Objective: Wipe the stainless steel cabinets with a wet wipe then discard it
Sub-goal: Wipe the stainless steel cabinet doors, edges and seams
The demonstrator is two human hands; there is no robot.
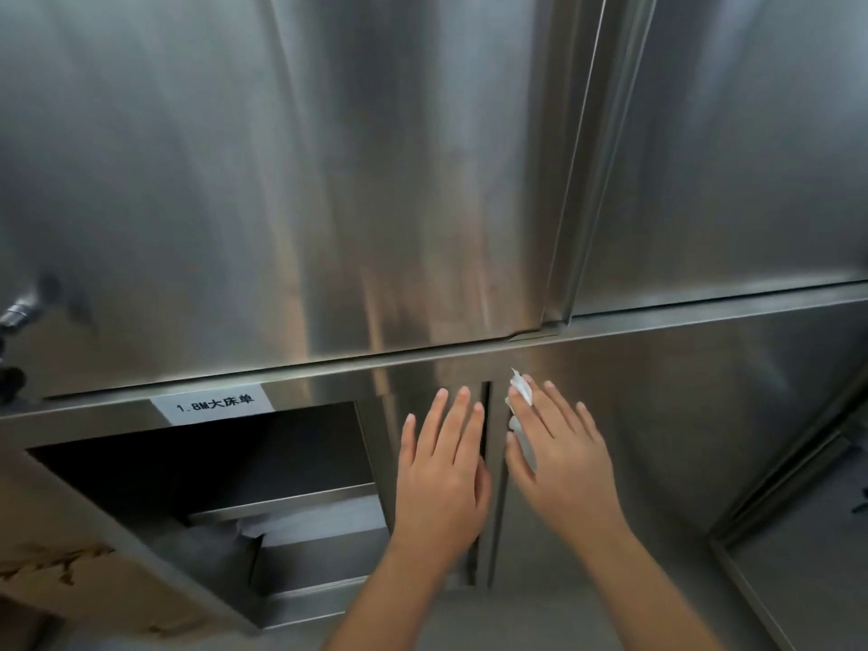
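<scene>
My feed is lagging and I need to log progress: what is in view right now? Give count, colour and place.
upper cabinet doors: two, silver steel, across the top half, seam between them
lower cabinet panel: one, silver steel, lower right, under the hands
open compartment: one, dark inside, lower left
label: one, white with dark print, on the rail above the compartment
pale folded item: one, whitish, inside the compartment; cannot tell what it is
brown surface: one, cardboard-like, bottom left corner
metal fitting: one, silver, left edge
wet wipe: one, white, under the right fingers
left hand: fingers straight, flat on the steel
right hand: fingers straight, presses the wipe
</scene>
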